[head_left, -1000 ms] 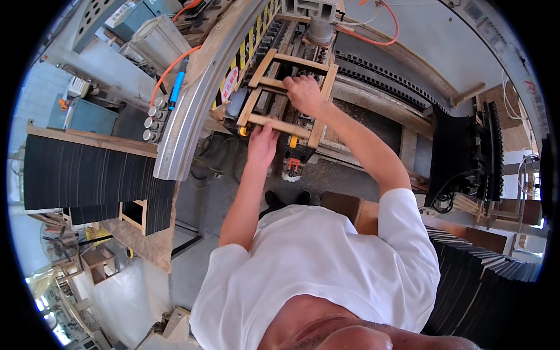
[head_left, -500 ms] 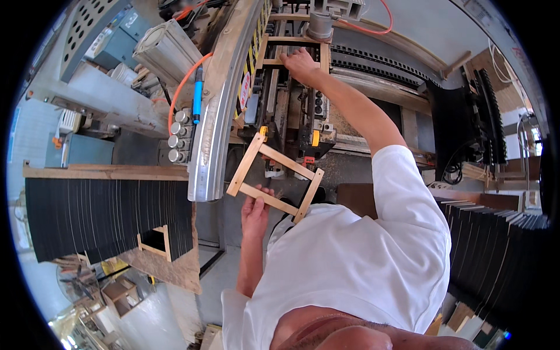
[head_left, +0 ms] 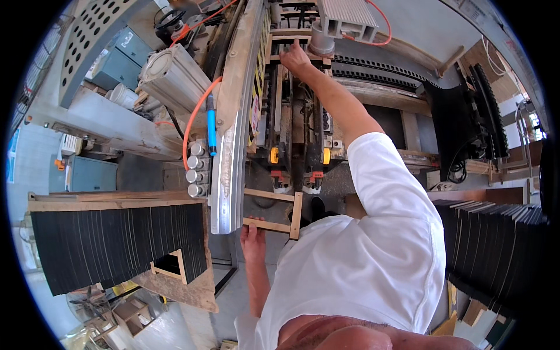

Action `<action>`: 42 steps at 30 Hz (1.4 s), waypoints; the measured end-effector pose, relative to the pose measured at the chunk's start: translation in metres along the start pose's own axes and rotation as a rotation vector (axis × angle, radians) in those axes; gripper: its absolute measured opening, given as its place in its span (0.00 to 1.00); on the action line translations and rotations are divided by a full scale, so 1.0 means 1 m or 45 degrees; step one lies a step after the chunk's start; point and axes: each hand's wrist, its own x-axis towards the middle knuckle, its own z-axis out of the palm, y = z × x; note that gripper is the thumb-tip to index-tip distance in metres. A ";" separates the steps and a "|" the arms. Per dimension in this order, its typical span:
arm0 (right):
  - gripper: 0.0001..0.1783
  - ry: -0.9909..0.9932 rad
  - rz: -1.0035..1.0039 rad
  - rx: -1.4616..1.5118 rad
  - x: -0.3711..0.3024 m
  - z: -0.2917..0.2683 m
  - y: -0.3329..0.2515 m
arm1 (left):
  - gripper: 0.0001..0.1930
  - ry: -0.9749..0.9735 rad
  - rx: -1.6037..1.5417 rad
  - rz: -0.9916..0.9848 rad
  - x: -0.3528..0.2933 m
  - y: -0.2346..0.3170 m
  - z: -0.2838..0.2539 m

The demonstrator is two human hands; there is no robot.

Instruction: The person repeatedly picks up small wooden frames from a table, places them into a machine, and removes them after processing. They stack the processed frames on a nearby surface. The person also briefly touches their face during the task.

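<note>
Low in front of me, my left hand (head_left: pixel 253 240) is closed on the near bar of a rectangular wooden frame (head_left: pixel 296 214). The left end of that frame is hidden behind the metal beam. Farther away, my right hand (head_left: pixel 296 59) reaches into the machine (head_left: pixel 296 125). Its fingers are curled at the near bar of a second wooden frame (head_left: pixel 291 33), with one finger stretched forward. This second frame lies across the machine's rails, beside a round metal cylinder (head_left: pixel 321 41).
A long metal beam (head_left: pixel 229 186) runs between my left side and the machine, with a blue pen-like tool (head_left: pixel 212 131) and an orange hose on it. Black panels stand in rows at left (head_left: pixel 116 245) and right (head_left: pixel 484 251). A small wooden frame (head_left: pixel 182 267) leans by the left row.
The frame in my left hand has turned straighter and moved left, partly behind the beam. My right hand and the second frame are farther along the machine. The view has shifted a little.
</note>
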 end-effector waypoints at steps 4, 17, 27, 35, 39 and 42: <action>0.16 0.012 0.028 0.011 0.019 0.017 0.006 | 0.15 0.041 -0.023 0.054 0.005 -0.005 0.004; 0.10 -0.143 0.067 0.491 0.047 0.035 0.023 | 0.14 0.057 -0.003 0.037 0.030 -0.031 0.016; 0.17 -0.151 0.165 0.365 0.058 0.045 0.022 | 0.14 0.152 -0.012 -0.011 0.022 -0.033 -0.003; 0.14 -0.204 0.064 0.141 0.054 0.042 0.019 | 0.11 0.257 0.111 0.075 0.014 -0.048 -0.030; 0.10 -0.051 0.005 0.173 0.046 0.033 0.025 | 0.10 0.374 0.158 0.114 0.011 -0.059 -0.035; 0.08 0.022 0.043 0.236 0.045 0.037 0.029 | 0.10 0.441 0.174 0.130 0.011 -0.075 -0.033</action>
